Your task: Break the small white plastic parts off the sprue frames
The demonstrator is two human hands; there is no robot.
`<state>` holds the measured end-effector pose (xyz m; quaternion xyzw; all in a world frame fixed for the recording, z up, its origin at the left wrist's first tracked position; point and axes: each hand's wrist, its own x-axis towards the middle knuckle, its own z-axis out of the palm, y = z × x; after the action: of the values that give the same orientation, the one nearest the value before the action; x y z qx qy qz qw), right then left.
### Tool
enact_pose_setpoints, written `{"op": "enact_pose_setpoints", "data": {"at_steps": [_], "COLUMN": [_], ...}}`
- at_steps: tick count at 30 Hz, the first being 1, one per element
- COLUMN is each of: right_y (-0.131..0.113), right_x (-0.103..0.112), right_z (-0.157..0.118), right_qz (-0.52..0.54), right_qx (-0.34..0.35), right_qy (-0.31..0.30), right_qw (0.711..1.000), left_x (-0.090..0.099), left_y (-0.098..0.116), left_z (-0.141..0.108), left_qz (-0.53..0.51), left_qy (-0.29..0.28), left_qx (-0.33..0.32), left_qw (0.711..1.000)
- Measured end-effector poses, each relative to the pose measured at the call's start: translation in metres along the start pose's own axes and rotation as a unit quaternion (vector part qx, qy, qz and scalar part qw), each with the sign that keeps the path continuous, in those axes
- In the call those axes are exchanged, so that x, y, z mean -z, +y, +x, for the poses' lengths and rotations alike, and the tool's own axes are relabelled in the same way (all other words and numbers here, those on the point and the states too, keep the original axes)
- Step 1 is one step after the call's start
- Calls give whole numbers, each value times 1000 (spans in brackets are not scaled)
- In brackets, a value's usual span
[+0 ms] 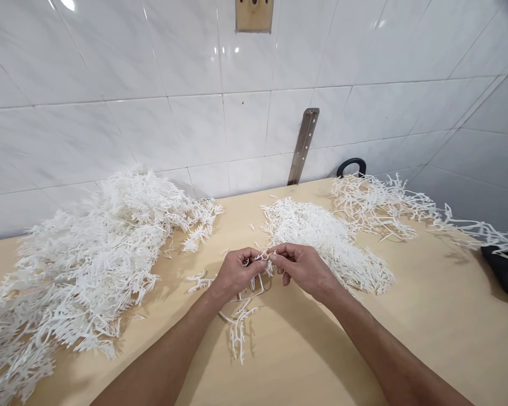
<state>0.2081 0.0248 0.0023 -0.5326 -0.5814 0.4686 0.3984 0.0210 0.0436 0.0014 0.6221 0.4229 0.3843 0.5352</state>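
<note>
My left hand [238,274] pinches a thin white branching piece [239,324] near the middle of the table. Parts of that piece hang below and left of the hand, down toward the tabletop. Close beside it, fingertips nearly touching, my right hand [302,268] is closed on the upper end of the same white piece. The fingers hide the exact spot being gripped. Just beyond my right hand lies a heap of small white pieces [313,228].
A large pile of white branching pieces [97,259] covers the left side. More branched pieces [376,203] lie at the back right, by a black ring-shaped handle [351,162]. A black object [506,273] sits at the right edge. A metal strip [303,146] leans on the tiled wall.
</note>
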Motion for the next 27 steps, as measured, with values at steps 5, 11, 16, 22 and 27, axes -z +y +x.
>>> {"op": "enact_pose_setpoints", "data": {"at_steps": [5,11,16,22,27], "right_y": [1,-3,-6,-9,-10], "right_x": [3,3,6,11,13], "right_z": [-1,-3,-3,-4,-5], "right_qz": [-26,-39,-80,-98,-84], "right_qx": [17,30,22,19,24], "right_qy": [-19,-19,-1,-8,-23], "right_qw": [999,999,997,995,996], "left_x": [1,0,-1,-3,-5], "left_y": [5,-4,-9,-5,-7], "left_z": [-3,0,3,1,0], "left_qz": [-19,-22,-60,-53,-27], "left_qy": [-25,-24,1,2,11], "left_qx": [4,0,22,34,16], "left_qw": [1000,999,998,998,999]}}
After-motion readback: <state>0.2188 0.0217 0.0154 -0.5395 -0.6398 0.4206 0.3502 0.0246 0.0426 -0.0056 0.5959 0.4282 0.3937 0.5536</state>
